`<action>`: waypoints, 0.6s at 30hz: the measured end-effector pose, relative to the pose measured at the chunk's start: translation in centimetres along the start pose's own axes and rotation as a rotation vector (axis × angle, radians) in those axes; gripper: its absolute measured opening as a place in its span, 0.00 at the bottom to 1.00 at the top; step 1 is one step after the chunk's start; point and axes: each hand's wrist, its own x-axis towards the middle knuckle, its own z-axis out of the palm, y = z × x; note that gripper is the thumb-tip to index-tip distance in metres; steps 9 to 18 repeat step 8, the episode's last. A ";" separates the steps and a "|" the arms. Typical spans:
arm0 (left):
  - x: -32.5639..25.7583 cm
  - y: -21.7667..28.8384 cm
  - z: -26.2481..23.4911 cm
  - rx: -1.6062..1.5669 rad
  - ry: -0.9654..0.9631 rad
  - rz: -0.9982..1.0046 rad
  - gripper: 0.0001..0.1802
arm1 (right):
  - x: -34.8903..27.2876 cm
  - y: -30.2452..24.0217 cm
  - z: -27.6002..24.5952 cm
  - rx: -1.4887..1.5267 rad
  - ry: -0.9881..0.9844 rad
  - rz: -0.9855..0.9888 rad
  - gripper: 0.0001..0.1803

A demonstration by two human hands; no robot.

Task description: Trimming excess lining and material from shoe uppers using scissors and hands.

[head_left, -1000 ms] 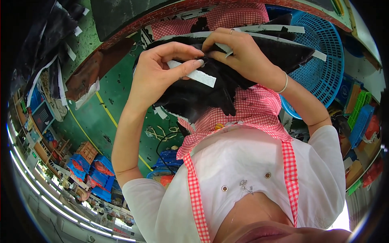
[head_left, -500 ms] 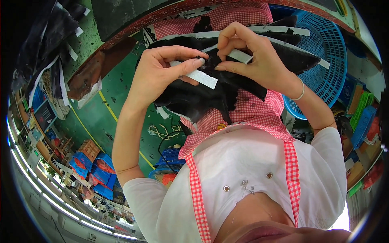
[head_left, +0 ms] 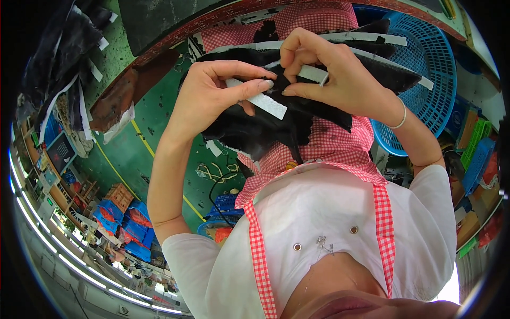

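Note:
Black, slightly glossy sheet pieces point(head_left: 260, 130), like leather or coated cloth, lie over my lap, some edged with white strips. My left hand point(head_left: 226, 93) is closed, thumb against fingers, pinching the edge of a black piece along a white strip point(head_left: 272, 106) whose free end sticks out below the thumb. Close beside it, my right hand point(head_left: 324, 69) is pinched shut on the same black material, thumb and forefinger together; another length of white strip point(head_left: 314, 74) passes under its fingers. The exact edge between the two hands is partly hidden by the fingertips.
A blue plastic basket point(head_left: 433, 80) stands at my right, next to the lap pieces. In front runs a worktable with a worn red edge point(head_left: 175, 34). More black pieces with white strips point(head_left: 64, 64) hang at the far left. Cords point(head_left: 215, 173) lie on the green floor.
Both hands stay close together on the black piece. The right hand has shifted slightly left and up; the left hand's fingers and its strip have moved slightly right.

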 end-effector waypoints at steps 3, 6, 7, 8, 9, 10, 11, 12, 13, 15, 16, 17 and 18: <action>0.0 -0.3 -0.1 -0.004 0.002 0.003 0.12 | -0.1 -0.3 -0.3 -0.010 -0.054 0.052 0.21; -0.1 -0.2 -0.3 -0.003 -0.017 -0.026 0.12 | 0.2 -1.3 -0.7 -0.015 -0.107 0.120 0.21; -0.1 -0.1 -0.4 0.015 -0.021 -0.040 0.12 | 0.2 -1.2 -0.6 -0.026 -0.103 0.082 0.21; -0.1 0.1 -0.4 0.034 -0.026 -0.052 0.12 | 0.2 -1.0 -0.5 -0.039 -0.098 0.045 0.21; -0.1 0.1 -0.4 0.034 -0.026 -0.052 0.12 | 0.2 -1.0 -0.5 -0.039 -0.098 0.045 0.21; -0.1 0.1 -0.4 0.034 -0.026 -0.052 0.12 | 0.2 -1.0 -0.5 -0.039 -0.098 0.045 0.21; -0.1 0.1 -0.4 0.034 -0.026 -0.052 0.12 | 0.2 -1.0 -0.5 -0.039 -0.098 0.045 0.21; -0.1 0.1 -0.4 0.034 -0.026 -0.052 0.12 | 0.2 -1.0 -0.5 -0.039 -0.098 0.045 0.21; -0.1 0.1 -0.4 0.034 -0.026 -0.052 0.12 | 0.2 -1.0 -0.5 -0.039 -0.098 0.045 0.21; -0.1 0.1 -0.4 0.034 -0.026 -0.052 0.12 | 0.2 -1.0 -0.5 -0.039 -0.098 0.045 0.21; -0.1 0.1 -0.4 0.034 -0.026 -0.052 0.12 | 0.2 -1.0 -0.5 -0.039 -0.098 0.045 0.21; -0.1 0.1 -0.4 0.034 -0.026 -0.052 0.12 | 0.2 -1.0 -0.5 -0.039 -0.098 0.045 0.21; -0.1 0.1 -0.4 0.034 -0.026 -0.052 0.12 | 0.2 -1.0 -0.5 -0.039 -0.098 0.045 0.21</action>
